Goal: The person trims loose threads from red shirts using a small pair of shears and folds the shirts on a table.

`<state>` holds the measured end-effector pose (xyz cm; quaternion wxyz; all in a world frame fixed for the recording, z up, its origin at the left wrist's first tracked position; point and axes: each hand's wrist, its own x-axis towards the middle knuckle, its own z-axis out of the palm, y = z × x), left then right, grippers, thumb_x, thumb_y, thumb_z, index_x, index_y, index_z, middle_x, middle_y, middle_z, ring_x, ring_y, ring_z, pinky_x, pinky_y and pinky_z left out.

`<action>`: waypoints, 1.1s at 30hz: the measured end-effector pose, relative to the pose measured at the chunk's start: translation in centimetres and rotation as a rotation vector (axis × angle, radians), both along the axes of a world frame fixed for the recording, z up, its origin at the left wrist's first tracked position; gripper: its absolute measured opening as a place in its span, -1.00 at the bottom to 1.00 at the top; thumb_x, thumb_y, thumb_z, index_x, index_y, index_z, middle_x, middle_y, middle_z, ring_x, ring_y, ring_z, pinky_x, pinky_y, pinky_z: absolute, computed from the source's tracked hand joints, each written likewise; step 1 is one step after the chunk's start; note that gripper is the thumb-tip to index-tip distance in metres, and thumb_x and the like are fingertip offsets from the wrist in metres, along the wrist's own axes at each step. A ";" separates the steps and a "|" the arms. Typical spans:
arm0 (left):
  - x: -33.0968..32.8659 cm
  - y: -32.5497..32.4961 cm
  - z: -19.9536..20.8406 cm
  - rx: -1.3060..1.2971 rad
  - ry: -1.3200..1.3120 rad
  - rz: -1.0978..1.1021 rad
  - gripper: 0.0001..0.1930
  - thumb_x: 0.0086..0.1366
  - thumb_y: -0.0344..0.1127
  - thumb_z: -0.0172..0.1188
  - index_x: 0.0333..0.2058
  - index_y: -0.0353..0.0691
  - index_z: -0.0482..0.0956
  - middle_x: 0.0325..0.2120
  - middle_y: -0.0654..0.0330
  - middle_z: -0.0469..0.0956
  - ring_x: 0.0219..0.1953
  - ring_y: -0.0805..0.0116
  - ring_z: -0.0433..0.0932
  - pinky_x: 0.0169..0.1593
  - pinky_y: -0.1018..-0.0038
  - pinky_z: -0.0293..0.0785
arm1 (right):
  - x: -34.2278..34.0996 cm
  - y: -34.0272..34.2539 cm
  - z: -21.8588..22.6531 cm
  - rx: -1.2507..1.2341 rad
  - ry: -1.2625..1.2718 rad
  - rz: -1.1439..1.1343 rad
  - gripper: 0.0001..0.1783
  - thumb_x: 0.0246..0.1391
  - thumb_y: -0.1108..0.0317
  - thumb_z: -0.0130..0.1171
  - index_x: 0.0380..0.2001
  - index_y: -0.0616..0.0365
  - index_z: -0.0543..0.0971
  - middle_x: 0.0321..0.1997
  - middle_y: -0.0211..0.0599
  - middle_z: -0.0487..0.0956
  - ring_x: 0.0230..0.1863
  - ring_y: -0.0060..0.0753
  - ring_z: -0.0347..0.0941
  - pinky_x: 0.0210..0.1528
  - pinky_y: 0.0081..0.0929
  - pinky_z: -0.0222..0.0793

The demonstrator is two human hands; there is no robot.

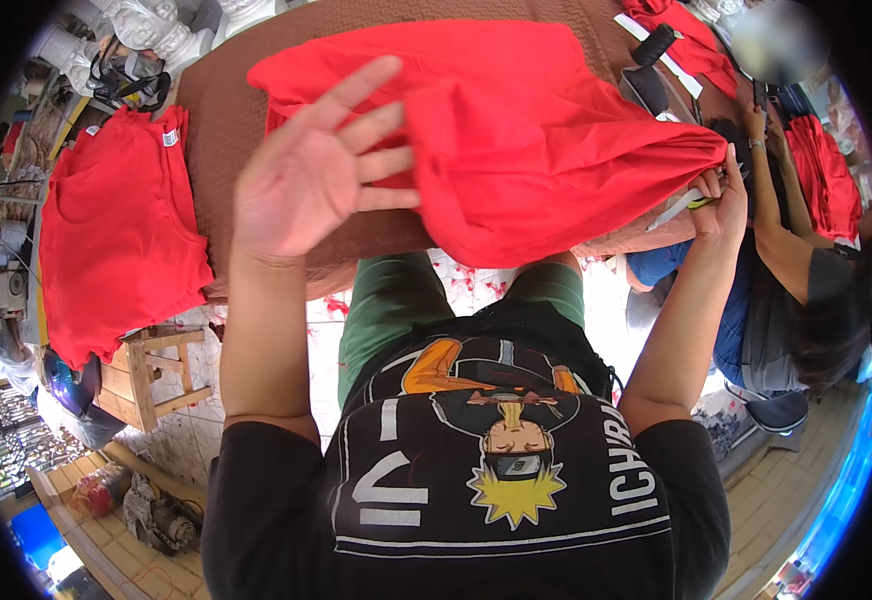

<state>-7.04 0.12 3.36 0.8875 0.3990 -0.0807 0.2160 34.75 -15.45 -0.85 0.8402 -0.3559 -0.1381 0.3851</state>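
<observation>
A red garment is spread across the brown-covered table, its near edge hanging over my lap. My left hand is raised palm up with fingers spread; its fingertips meet the cloth's left fold but grip nothing. At the right end, my right hand pinches the gathered corner of the garment. A small metal tool with a yellow-green part shows by its fingers; its kind is partly hidden. On the left lies a pile of red sleeveless tops, a white label at one neckline.
At right a co-worker sits close, arms reaching toward the table, near more red cloth. A black spool and a white strip lie at the far right. A wooden stool stands left; red scraps dot the tiled floor.
</observation>
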 end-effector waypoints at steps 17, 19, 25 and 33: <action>3.1 -2.8 0.1 0.314 0.642 0.660 -0.47 0.20 -0.52 0.14 0.16 -0.22 0.31 -0.07 0.19 0.48 -0.07 0.48 0.47 0.02 0.58 0.36 | -1.2 -0.9 0.4 -0.074 -0.251 0.006 -0.92 0.07 0.36 0.22 -0.41 0.05 0.51 -0.68 -0.62 0.34 -0.77 -0.76 0.04 -0.69 -0.73 -0.11; 2.5 -2.6 0.5 0.293 0.565 0.656 -0.48 0.19 -0.52 0.14 0.15 -0.24 0.32 -0.06 0.17 0.48 -0.06 0.47 0.47 0.02 0.58 0.36 | -1.7 -0.7 0.8 -0.087 -0.309 0.010 -0.91 0.05 0.37 0.24 -0.39 0.07 0.52 -0.68 -0.63 0.35 -0.76 -0.77 0.05 -0.68 -0.74 -0.11; -2.4 -0.4 4.0 0.820 0.665 1.311 -0.60 0.18 -0.52 0.15 0.03 -0.31 0.45 -0.03 0.13 0.48 -0.02 0.47 0.45 -0.01 0.59 0.38 | 0.1 -2.7 1.9 -0.261 -0.923 -0.527 -0.83 -0.02 0.53 0.25 -0.30 0.20 0.56 -0.44 -0.53 0.52 -0.55 -0.82 0.28 -0.52 -0.82 0.12; -12.7 2.7 9.7 0.783 0.729 1.697 -0.66 0.35 -0.35 -0.14 0.01 -0.32 0.46 -0.07 0.18 0.51 -0.17 0.50 0.48 -0.18 0.63 0.33 | -3.7 -2.2 10.6 -0.143 -0.789 -0.654 -0.77 0.14 0.42 0.04 -0.15 0.24 0.57 -0.25 -0.38 0.59 -0.61 -0.83 0.25 -0.60 -0.87 0.04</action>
